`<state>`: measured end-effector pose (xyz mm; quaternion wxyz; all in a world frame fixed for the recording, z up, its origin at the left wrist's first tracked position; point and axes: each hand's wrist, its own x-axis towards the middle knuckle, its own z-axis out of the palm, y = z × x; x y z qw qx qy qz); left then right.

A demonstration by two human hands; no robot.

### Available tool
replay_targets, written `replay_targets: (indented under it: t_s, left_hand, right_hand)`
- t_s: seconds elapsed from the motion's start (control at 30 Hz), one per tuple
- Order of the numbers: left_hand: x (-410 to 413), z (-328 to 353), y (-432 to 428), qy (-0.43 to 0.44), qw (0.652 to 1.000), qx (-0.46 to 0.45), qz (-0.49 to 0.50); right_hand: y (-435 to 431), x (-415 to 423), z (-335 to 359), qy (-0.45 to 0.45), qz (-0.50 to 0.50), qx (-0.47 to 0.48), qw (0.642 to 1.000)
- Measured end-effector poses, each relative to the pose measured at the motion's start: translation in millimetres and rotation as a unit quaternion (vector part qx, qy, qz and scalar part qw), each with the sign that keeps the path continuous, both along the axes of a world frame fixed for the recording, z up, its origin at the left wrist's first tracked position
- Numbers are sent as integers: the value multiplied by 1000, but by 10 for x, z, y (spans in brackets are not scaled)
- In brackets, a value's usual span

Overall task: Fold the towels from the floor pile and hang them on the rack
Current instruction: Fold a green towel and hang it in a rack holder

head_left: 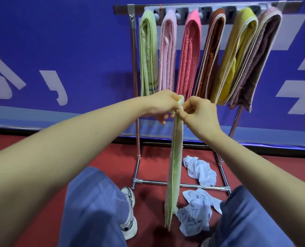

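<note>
Red floor (112,157), blue printed wall (59,50) behind. A pale green towel (175,166) is held up in front of the rack (134,50), already folded into a narrow strip. Its long axis is vertical: the top end is pinched at both grips and the rest hangs straight down between the knees. Whether the lower end touches the floor cannot be told.

The left grip (163,106) and right grip (199,113) are both closed on the top end, fingers curled, hands nearly touching. The rail lies above and beyond both grips, so a lift up and forward is judged to be needed. Neither hand is clearly nearer.

The cloth is terry, soft, limp, with stitched edges. Six folded towels are draped over the rail: light green (148,50), pale pink (167,50), bright pink (191,50), brown (212,50), yellow (237,50), mauve (262,56). Little free rail is seen.

Two crumpled light blue towels (199,171) are left on the floor by the chrome base.
</note>
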<state>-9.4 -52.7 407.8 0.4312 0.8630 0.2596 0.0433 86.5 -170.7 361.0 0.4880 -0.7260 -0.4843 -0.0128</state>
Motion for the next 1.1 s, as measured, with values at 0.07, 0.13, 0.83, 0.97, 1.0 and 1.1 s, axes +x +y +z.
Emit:
replay_targets:
  t_s: [0.07, 0.13, 0.83, 0.97, 1.0, 1.1]
  left_hand:
    - [-2, 2, 8, -4, 1000, -10, 9]
    - [-6, -1, 13, -6, 1000, -21, 15]
    - [-129, -25, -12, -34, 999, 11, -34]
    - [-160, -42, -89, -10, 995, 75, -68]
    - [-170, -49, -95, -5, 994, 84, -71]
    - [-206, -47, -121, 7, 992, 102, -78]
  right_hand:
    - [0, 2, -11, 5, 5, 0, 1000]
    - [0, -6, -27, 4, 8, -1, 1000]
    - [-101, 12, 4, 354, 111, 4, 928]
    - [-100, 102, -107, 70, 32, 4, 997]
    - [-102, 136, -118, -5, 26, 0, 1000]
    - [-119, 233, -112, -143, 68, -18, 987]
